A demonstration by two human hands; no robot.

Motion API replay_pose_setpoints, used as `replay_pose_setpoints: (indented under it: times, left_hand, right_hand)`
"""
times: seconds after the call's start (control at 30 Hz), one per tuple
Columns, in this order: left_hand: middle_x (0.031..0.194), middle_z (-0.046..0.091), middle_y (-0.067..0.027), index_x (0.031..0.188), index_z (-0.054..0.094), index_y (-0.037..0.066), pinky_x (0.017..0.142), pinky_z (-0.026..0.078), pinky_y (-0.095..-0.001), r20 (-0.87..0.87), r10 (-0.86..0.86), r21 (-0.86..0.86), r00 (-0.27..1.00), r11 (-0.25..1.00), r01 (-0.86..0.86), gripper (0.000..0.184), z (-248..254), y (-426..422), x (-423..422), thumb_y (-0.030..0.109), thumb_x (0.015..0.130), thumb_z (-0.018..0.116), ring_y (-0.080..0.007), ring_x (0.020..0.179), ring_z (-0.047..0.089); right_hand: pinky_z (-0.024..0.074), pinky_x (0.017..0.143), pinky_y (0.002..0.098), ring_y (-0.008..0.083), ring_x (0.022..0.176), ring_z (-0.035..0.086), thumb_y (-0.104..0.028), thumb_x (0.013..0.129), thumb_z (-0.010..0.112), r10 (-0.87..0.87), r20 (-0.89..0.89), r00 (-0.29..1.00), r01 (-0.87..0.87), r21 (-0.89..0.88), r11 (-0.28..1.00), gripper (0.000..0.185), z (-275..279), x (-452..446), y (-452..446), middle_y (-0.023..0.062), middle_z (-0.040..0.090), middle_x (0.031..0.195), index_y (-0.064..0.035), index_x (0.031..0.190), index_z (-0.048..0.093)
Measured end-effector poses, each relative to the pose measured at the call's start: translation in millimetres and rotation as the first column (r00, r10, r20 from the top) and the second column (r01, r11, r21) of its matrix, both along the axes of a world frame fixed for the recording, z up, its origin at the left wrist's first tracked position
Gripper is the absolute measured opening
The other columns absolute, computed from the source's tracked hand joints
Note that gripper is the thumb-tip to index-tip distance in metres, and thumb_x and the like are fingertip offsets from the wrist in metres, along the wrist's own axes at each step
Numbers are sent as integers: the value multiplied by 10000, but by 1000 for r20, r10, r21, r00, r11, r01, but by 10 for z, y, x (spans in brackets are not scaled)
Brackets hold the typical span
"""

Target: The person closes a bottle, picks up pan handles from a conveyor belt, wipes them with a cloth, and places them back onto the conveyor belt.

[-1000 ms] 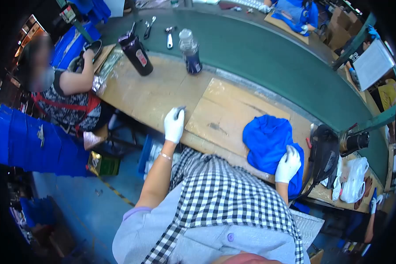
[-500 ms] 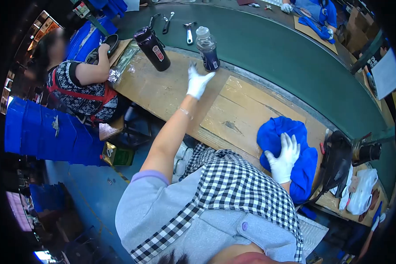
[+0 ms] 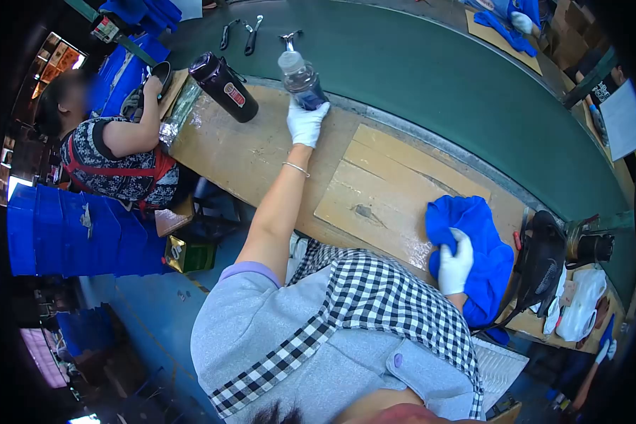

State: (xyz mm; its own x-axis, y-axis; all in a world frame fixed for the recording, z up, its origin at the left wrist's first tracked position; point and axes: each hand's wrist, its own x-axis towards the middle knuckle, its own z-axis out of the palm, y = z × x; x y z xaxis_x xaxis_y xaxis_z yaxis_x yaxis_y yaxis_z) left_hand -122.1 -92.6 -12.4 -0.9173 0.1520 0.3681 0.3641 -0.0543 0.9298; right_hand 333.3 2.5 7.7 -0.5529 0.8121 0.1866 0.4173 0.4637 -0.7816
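Note:
My left hand point(image 3: 306, 127), in a white glove, is closed around the lower part of a clear plastic bottle point(image 3: 303, 79) with dark contents and a pale cap. To its left a dark thermos point(image 3: 224, 88) with a red label stands on the wooden bench top point(image 3: 261, 159). My right hand point(image 3: 456, 265), also gloved in white, rests on a crumpled blue cloth point(image 3: 484, 247) with its fingers curled into the fabric. Part of the cloth is hidden beneath that hand.
A green belt surface point(image 3: 403, 78) runs behind the bench, with several hand tools point(image 3: 253, 37) on it. At the right are a black bag point(image 3: 542, 261) and a plastic bag point(image 3: 581, 304). A co-worker point(image 3: 120, 155) sits at the left near stacked blue bins point(image 3: 85, 230).
My left hand has gone from open beside the bottle to closed around it, and the bottle has shifted slightly left. My right fingers have curled from flat on the cloth to gripping it.

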Motion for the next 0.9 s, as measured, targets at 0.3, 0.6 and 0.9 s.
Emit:
replay_pose_setpoints:
  times: [0.3, 0.6, 0.9]
  left_hand:
    - [1044, 655, -52, 1133, 611, 8, 892, 488, -321, -40, 172, -111, 984, 978, -176, 496, 111, -650, -542, 177, 729, 844, -166, 894, 595]
    - [1376, 511, -202, 1416, 375, -100, 1102, 365, -375, -5, 300, -86, 954, 950, -300, 757, -223, -682, -365, 215, 852, 770, -266, 1271, 494]
    - [1430, 456, -183, 1357, 512, 102, 1116, 282, -559, -266, -796, -884, 544, 427, 192, 697, 220, -708, 2058, 465, 796, 706, -391, 1351, 394]
  right_hand:
    - [403, 1080, 425, 280, 1190, 559, -289, 971, 519, -374, -601, 706, 370, -136, 919, 445, 527, 1005, 1520, 117, 568, 1331, -34, 1336, 531]
    - [500, 916, 367, 269, 1041, 656, -340, 861, 670, 198, 88, 976, -188, -116, 975, 474, 1191, 139, 800, 129, 677, 1167, 25, 1162, 647]
    - [322, 1084, 539, 362, 1319, 426, -402, 676, 787, 218, 460, 861, -370, 273, 888, 740, 360, -234, 220, 119, 529, 1369, -135, 1326, 557]
